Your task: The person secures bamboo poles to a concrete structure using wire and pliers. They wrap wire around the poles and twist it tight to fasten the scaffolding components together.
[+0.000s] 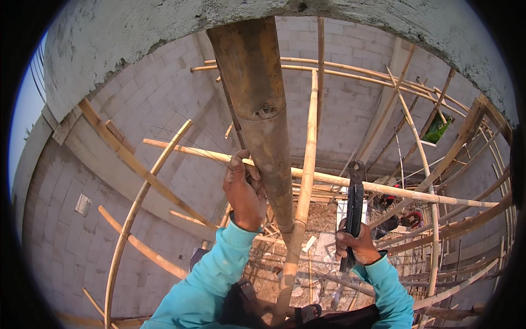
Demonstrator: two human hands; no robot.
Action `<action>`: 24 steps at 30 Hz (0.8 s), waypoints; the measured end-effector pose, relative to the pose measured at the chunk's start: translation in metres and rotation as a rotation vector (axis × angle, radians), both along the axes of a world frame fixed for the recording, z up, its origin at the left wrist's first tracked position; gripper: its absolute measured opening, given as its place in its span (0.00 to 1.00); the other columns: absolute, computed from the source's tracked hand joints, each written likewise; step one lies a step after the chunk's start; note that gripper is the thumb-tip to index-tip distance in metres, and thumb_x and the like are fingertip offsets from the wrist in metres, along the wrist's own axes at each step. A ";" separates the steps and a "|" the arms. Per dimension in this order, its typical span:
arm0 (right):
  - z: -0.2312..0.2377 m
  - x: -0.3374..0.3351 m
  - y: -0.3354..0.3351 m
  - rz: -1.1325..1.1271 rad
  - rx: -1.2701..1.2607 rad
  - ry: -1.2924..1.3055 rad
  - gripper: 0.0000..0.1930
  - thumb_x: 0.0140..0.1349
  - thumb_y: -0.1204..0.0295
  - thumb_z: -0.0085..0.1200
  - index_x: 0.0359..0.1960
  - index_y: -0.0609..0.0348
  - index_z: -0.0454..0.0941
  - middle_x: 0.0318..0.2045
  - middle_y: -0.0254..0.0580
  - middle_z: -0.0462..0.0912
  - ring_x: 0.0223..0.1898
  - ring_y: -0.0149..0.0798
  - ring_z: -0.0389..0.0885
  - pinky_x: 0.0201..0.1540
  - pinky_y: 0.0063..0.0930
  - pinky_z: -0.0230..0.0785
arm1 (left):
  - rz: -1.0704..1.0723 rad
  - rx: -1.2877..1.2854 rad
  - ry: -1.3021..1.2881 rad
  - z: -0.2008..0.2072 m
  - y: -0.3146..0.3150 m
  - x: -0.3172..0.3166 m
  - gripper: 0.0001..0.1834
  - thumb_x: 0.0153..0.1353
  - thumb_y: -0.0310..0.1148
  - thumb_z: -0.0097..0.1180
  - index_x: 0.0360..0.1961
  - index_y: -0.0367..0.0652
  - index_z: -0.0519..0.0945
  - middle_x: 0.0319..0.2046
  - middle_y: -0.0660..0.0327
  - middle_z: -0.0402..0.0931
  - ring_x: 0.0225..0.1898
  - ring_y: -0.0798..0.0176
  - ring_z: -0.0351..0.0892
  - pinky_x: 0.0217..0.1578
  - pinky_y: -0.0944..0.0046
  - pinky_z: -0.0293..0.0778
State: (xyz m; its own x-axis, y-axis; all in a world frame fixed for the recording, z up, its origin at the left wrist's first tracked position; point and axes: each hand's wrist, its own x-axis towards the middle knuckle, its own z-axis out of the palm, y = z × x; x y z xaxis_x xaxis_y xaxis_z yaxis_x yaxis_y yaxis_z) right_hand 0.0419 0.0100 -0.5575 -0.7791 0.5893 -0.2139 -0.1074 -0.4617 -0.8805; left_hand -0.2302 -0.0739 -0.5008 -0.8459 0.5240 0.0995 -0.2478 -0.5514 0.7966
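My left hand (245, 197) is raised beside a thick brown post (266, 137), its fingers closed at the spot where a thin horizontal bamboo pole (323, 176) passes the post. Several fine wires (205, 149) run from these fingers out to the left. To the right, my right hand (359, 241) grips long black-handled pincers (355, 200), held upright with the head at the top, in front of the same bamboo pole. Another bamboo pole (307, 159) rises between my two hands. The left fingertips are partly hidden against the post.
A rough concrete beam (164, 22) crosses overhead. Grey block walls (66, 192) surround a lattice of bamboo scaffold poles (129, 225). My sandalled foot (311, 312) rests on a pole high above debris-strewn ground (323, 225). Someone in dark and red clothing (411, 219) is far below.
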 end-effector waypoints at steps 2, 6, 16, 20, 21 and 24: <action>-0.018 0.006 0.013 -0.116 0.147 -0.008 0.16 0.61 0.76 0.69 0.43 0.63 0.71 0.19 0.34 0.73 0.15 0.29 0.72 0.18 0.28 0.69 | 0.020 -0.015 -0.030 -0.007 -0.005 0.013 0.24 0.79 0.49 0.44 0.58 0.38 0.74 0.22 0.69 0.66 0.16 0.76 0.57 0.15 0.73 0.55; -0.030 0.028 0.043 -0.301 0.413 -0.186 0.15 0.60 0.75 0.70 0.37 0.60 0.72 0.20 0.33 0.75 0.17 0.27 0.75 0.19 0.24 0.69 | 0.036 -0.055 -0.057 -0.032 -0.013 0.046 0.26 0.75 0.55 0.51 0.55 0.42 0.78 0.19 0.70 0.68 0.16 0.78 0.58 0.13 0.73 0.52; -0.042 0.010 0.029 -0.410 0.806 -0.337 0.11 0.65 0.72 0.67 0.40 0.64 0.78 0.29 0.39 0.86 0.29 0.27 0.81 0.35 0.27 0.73 | -0.661 -0.201 0.244 -0.051 -0.036 0.069 0.27 0.79 0.52 0.43 0.54 0.35 0.77 0.20 0.67 0.67 0.21 0.76 0.58 0.23 0.72 0.54; 0.007 -0.019 0.010 -0.420 0.752 -0.149 0.17 0.64 0.62 0.71 0.41 0.64 0.82 0.27 0.35 0.84 0.29 0.24 0.77 0.32 0.25 0.70 | -0.812 -0.321 0.195 -0.059 -0.034 0.073 0.30 0.79 0.55 0.40 0.55 0.36 0.77 0.20 0.67 0.67 0.18 0.76 0.57 0.21 0.72 0.54; 0.020 -0.024 0.007 -0.390 0.744 -0.201 0.19 0.64 0.60 0.70 0.42 0.65 0.83 0.27 0.35 0.83 0.30 0.24 0.77 0.33 0.26 0.70 | -0.823 -0.334 0.206 -0.061 -0.033 0.075 0.31 0.79 0.57 0.41 0.55 0.36 0.77 0.19 0.67 0.67 0.17 0.76 0.56 0.20 0.72 0.54; 0.027 -0.052 0.006 -0.439 0.719 -0.128 0.24 0.64 0.56 0.70 0.46 0.68 0.83 0.26 0.34 0.83 0.31 0.24 0.77 0.34 0.26 0.72 | -0.884 -0.379 0.209 -0.060 -0.031 0.081 0.32 0.77 0.60 0.41 0.54 0.39 0.78 0.20 0.67 0.68 0.16 0.76 0.56 0.19 0.72 0.54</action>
